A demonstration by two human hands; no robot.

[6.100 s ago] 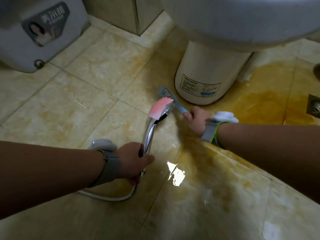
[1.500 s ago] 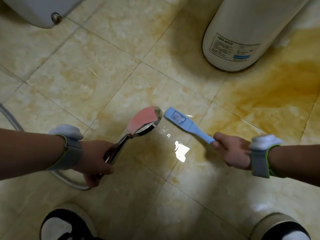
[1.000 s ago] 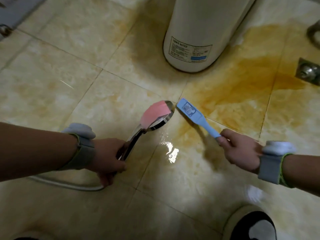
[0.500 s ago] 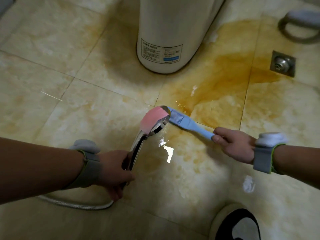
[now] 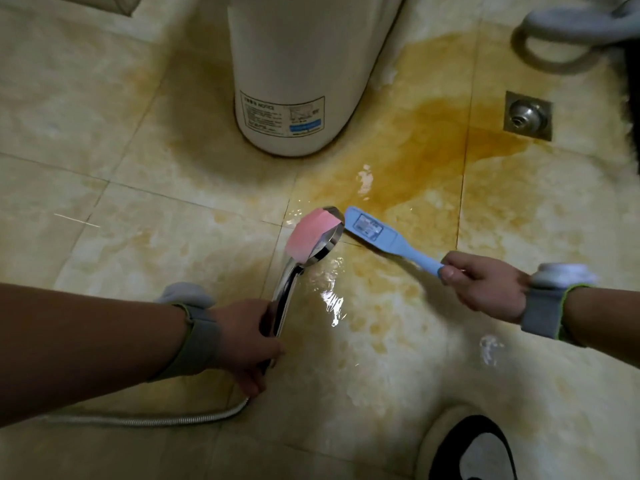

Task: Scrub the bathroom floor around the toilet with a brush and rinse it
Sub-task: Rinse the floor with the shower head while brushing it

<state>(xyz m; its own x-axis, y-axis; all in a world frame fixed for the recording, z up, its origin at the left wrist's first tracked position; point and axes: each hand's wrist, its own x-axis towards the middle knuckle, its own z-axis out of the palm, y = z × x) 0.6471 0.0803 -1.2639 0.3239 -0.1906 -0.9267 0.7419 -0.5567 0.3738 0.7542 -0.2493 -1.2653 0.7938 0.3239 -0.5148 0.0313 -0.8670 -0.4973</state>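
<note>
Blue brush point(image 5: 388, 239) lies head-down on wet floor point(image 5: 138, 244) before toilet base point(image 5: 294, 81), right hand point(image 5: 485, 287) fingers wrapped round its handle. Left hand point(image 5: 242, 334) grips shower head point(image 5: 317, 237), just beside brush. Scrub-with-rinse step; next likely needs strokes into orange stain point(image 5: 426, 147).

- White ceramic toilet pedestal point(image 5: 298, 74): top cut by upper edge; label print too small to read.
- Light blue plastic brush point(image 5: 391, 242): bristles hidden underneath; handle end inside right hand point(image 5: 485, 285).
- Chrome hand shower point(image 5: 311, 242): lower handle hidden in left hand point(image 5: 242, 337).
- Black-and-white shoe point(image 5: 474, 452): cut by bottom edge.
</note>
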